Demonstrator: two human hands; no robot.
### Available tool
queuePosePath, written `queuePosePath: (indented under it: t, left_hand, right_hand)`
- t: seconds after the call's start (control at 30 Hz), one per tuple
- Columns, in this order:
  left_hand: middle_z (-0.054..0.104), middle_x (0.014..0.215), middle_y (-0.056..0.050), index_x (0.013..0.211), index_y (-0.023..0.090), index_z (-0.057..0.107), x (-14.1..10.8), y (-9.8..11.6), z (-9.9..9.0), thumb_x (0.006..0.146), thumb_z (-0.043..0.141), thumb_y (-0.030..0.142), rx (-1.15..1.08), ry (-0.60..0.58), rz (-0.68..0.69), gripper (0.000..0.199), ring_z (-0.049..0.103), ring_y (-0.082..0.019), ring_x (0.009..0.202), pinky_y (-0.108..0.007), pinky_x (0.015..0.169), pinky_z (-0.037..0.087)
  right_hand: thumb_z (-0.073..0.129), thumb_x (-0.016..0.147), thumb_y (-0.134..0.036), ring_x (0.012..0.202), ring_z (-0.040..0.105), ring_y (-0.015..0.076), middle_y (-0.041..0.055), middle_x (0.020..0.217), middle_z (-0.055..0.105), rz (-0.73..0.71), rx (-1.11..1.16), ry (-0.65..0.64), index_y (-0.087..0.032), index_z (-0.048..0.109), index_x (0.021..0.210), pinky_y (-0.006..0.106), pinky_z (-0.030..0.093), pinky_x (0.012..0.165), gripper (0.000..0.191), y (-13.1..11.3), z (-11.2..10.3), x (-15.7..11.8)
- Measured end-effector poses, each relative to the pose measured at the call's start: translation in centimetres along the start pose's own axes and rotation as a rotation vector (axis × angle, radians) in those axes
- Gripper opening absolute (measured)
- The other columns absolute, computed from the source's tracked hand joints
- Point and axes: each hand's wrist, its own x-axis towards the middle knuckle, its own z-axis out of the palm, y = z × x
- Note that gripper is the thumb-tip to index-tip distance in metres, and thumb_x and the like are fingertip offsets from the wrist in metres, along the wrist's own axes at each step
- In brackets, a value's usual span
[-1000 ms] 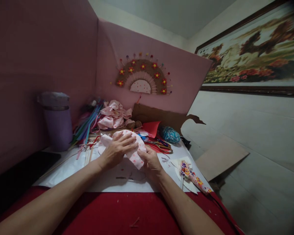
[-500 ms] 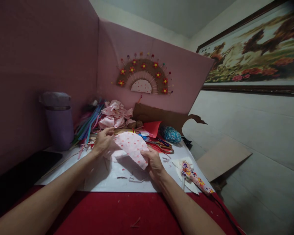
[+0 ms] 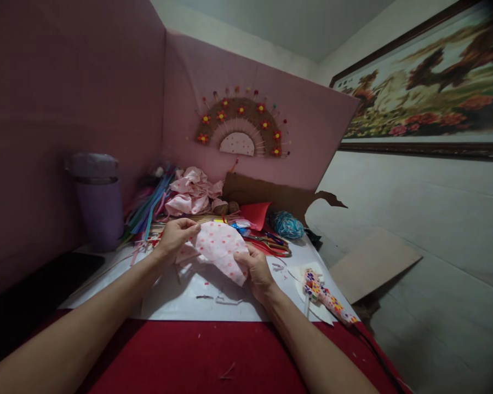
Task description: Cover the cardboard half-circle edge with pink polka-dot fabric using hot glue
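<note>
A pale pink piece of fabric with red dots (image 3: 219,246), rounded along its top edge, is held above the white sheet (image 3: 168,301). My left hand (image 3: 176,239) pinches its left side between thumb and fingers. At the right lower edge, my right hand (image 3: 257,268) grips it with the thumb on the near face. A loose flap of the same dotted fabric hangs below my left fingers. Just beyond the fabric lie scissors (image 3: 277,249) and a red sheet (image 3: 254,215).
Crumpled dotted fabric (image 3: 193,191), pipe cleaners (image 3: 148,205) and a purple tumbler (image 3: 101,210) stand at back left. A blue yarn ball (image 3: 287,225) sits back right. A flower-patterned glue gun (image 3: 328,301) lies right, its cord trailing over the red cloth (image 3: 181,355). A decorated arch (image 3: 241,112) is on the pink panel.
My left hand has moved slightly right and its fingers have closed on the fabric's left edge. The fabric has shifted and bent a little; my right hand stays nearly in place.
</note>
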Motion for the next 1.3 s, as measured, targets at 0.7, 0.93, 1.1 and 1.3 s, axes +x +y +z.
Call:
queuePosePath:
  t: [0.7,0.93,1.1,1.3]
  left_hand:
    - [0.044,0.043,0.008,0.055,0.017,0.053,-0.3,-0.5,0.5,0.052,0.066,0.038,0.012,0.027,-0.053,0.025,0.036,-0.007,0.039,-0.02,0.039,0.026]
    - [0.041,0.04,0.009,0.051,0.018,0.049,-0.1,-0.8,0.7,0.053,0.064,0.03,0.013,0.017,-0.032,0.019,0.032,-0.006,0.038,-0.019,0.039,0.022]
    - [0.042,0.041,0.008,0.05,0.018,0.049,-0.2,-1.1,0.8,0.053,0.064,0.029,0.029,0.014,-0.042,0.019,0.034,-0.006,0.038,-0.019,0.039,0.025]
    - [0.055,0.056,0.003,0.061,0.018,0.056,0.3,-1.3,0.0,0.052,0.064,0.023,0.066,0.038,-0.06,0.013,0.05,-0.011,0.047,-0.021,0.043,0.037]
  right_hand:
    - [0.069,0.058,-0.02,0.053,0.056,0.0139,0.0024,0.066,0.068,-0.03,-0.041,0.023,-0.013,0.07,0.079,0.024,0.043,0.049,0.022,-0.3,0.5,-0.4]
    - [0.068,0.058,-0.02,0.058,0.059,0.0152,0.0033,0.07,0.07,-0.062,-0.047,0.107,-0.013,0.07,0.078,0.025,0.046,0.054,0.021,-0.1,0.6,-0.3]
    - [0.069,0.056,-0.02,0.062,0.06,0.0169,0.003,0.071,0.07,-0.083,-0.042,0.161,-0.014,0.069,0.075,0.025,0.046,0.054,0.02,0.0,0.4,0.0]
    - [0.066,0.058,-0.019,0.052,0.054,0.0126,-0.0001,0.061,0.065,-0.091,-0.017,0.209,-0.015,0.066,0.069,0.023,0.042,0.05,0.012,-0.4,0.3,0.0]
